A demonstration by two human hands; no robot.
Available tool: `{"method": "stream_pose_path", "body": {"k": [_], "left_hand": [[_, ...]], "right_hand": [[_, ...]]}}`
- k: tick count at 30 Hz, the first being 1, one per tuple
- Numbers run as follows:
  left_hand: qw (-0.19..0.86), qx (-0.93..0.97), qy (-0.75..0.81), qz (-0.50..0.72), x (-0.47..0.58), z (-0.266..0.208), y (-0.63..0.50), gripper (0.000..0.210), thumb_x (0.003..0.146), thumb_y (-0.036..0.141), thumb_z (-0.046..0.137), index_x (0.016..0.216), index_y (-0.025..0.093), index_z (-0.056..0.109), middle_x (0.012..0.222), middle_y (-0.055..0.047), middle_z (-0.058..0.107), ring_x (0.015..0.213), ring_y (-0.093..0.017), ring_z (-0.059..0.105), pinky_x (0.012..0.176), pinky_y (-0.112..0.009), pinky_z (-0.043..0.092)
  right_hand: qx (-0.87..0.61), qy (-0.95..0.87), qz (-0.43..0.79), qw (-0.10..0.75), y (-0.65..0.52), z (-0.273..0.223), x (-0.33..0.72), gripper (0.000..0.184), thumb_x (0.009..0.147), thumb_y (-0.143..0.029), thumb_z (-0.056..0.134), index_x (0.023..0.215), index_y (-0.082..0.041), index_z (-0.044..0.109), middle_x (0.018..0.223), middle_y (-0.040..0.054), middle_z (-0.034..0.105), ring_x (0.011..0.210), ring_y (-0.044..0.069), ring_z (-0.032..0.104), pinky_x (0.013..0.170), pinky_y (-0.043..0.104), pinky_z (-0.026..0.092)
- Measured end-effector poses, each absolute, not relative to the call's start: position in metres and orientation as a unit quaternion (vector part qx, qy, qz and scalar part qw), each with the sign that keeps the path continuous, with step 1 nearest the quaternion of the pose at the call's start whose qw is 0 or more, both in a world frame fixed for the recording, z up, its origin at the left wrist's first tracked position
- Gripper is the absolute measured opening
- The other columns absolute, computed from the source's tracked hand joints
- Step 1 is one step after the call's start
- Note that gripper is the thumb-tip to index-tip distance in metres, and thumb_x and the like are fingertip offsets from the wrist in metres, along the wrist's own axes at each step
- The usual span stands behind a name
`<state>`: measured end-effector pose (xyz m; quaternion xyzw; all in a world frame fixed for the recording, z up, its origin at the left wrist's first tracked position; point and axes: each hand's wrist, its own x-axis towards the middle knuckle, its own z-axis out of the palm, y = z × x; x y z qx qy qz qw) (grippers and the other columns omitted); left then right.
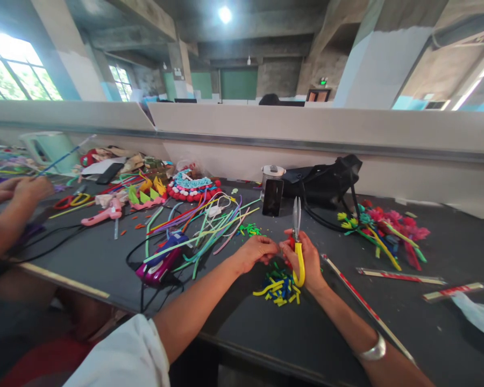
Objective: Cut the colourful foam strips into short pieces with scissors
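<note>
Scissors (298, 260) with yellow and red handles rest in my right hand (310, 263), blades pointing up and away. Its thumb and finger meet the fingertips of my left hand (260, 251) above the table. The left fingers are pinched together; what lies between them is too small to make out. Just below both hands is a pile of short cut pieces (281, 290), yellow, blue and green. Behind my left hand lies a smaller heap of green bits (250, 230). Long pale pipe cleaners (213, 231) spread out to the left.
A phone (273, 197) leans upright near a black bag (320, 180). Colourful fuzzy flowers (403, 228) and wrapped sticks (401, 276) lie right. Left are a purple device (161, 263) with cables, a pink glue gun (105, 212) and a co-worker's hands (30, 191).
</note>
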<state>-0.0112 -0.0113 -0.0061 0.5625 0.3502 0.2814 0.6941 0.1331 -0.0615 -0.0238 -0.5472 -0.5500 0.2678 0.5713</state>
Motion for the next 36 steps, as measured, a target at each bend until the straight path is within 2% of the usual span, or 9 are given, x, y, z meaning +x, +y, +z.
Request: {"method": "stream_pose_path", "body": {"k": [5, 10, 12, 16, 20, 25, 36], "left_hand": [[0.712, 0.545, 0.327, 0.297, -0.011, -0.006, -0.013, 0.019, 0.06, 0.026, 0.065, 0.053, 0.016, 0.052, 0.045, 0.006, 0.04, 0.04, -0.005, 0.033, 0.045, -0.022, 0.029], [0.736, 0.447, 0.248, 0.444, -0.01, 0.002, -0.01, 0.014, 0.063, 0.025, 0.066, 0.063, 0.016, 0.055, 0.046, 0.008, 0.037, 0.042, -0.004, 0.027, 0.05, -0.022, 0.031], [0.733, 0.408, 0.215, 0.5, -0.011, 0.006, -0.008, 0.015, 0.065, 0.025, 0.067, 0.067, 0.016, 0.055, 0.046, 0.009, 0.035, 0.043, -0.004, 0.027, 0.051, -0.021, 0.031], [0.724, 0.372, 0.185, 0.55, -0.012, 0.01, -0.009, 0.015, 0.067, 0.024, 0.066, 0.068, 0.016, 0.053, 0.047, 0.008, 0.035, 0.043, -0.005, 0.028, 0.052, -0.022, 0.031], [0.72, 0.37, 0.18, 0.559, -0.01, 0.01, -0.012, 0.016, 0.067, 0.021, 0.065, 0.063, 0.016, 0.05, 0.046, 0.008, 0.035, 0.043, -0.005, 0.028, 0.052, -0.023, 0.032], [0.713, 0.376, 0.182, 0.563, -0.008, 0.008, -0.014, 0.014, 0.066, 0.02, 0.064, 0.063, 0.016, 0.051, 0.047, 0.008, 0.036, 0.044, -0.005, 0.028, 0.052, -0.022, 0.031], [0.686, 0.385, 0.208, 0.582, -0.006, 0.004, -0.014, 0.006, 0.067, 0.016, 0.061, 0.067, 0.016, 0.055, 0.046, 0.008, 0.039, 0.043, -0.005, 0.03, 0.054, -0.023, 0.032]], "right_hand": [[-0.557, -0.568, 0.236, 0.558, -0.064, -0.023, 0.134, 0.042, 0.078, -0.048, 0.059, 0.108, -0.02, 0.053, 0.081, 0.0006, 0.062, 0.05, 0.011, 0.055, 0.047, 0.024, 0.049], [-0.581, -0.598, 0.137, 0.536, -0.067, -0.02, 0.134, 0.035, 0.085, -0.044, 0.051, 0.11, -0.02, 0.053, 0.087, 0.003, 0.064, 0.068, 0.015, 0.061, 0.068, 0.028, 0.05], [-0.589, -0.62, 0.107, 0.507, -0.068, -0.02, 0.133, 0.034, 0.085, -0.042, 0.051, 0.11, -0.02, 0.053, 0.091, 0.0041, 0.064, 0.074, 0.016, 0.062, 0.072, 0.028, 0.048], [-0.613, -0.66, 0.085, 0.427, -0.072, -0.023, 0.126, 0.033, 0.084, -0.039, 0.049, 0.111, -0.021, 0.052, 0.087, 0.0024, 0.064, 0.071, 0.015, 0.06, 0.066, 0.025, 0.045], [-0.627, -0.68, 0.062, 0.375, -0.075, -0.024, 0.12, 0.031, 0.084, -0.038, 0.049, 0.111, -0.023, 0.053, 0.084, 0.0014, 0.063, 0.075, 0.017, 0.06, 0.068, 0.025, 0.044], [-0.634, -0.682, 0.058, 0.36, -0.077, -0.023, 0.119, 0.032, 0.085, -0.038, 0.047, 0.112, -0.022, 0.052, 0.085, 0.0017, 0.063, 0.077, 0.017, 0.06, 0.069, 0.025, 0.043], [-0.637, -0.681, 0.048, 0.357, -0.08, -0.02, 0.117, 0.028, 0.087, -0.038, 0.044, 0.106, -0.021, 0.054, 0.079, 0.0006, 0.063, 0.069, 0.016, 0.06, 0.062, 0.023, 0.04]]}}
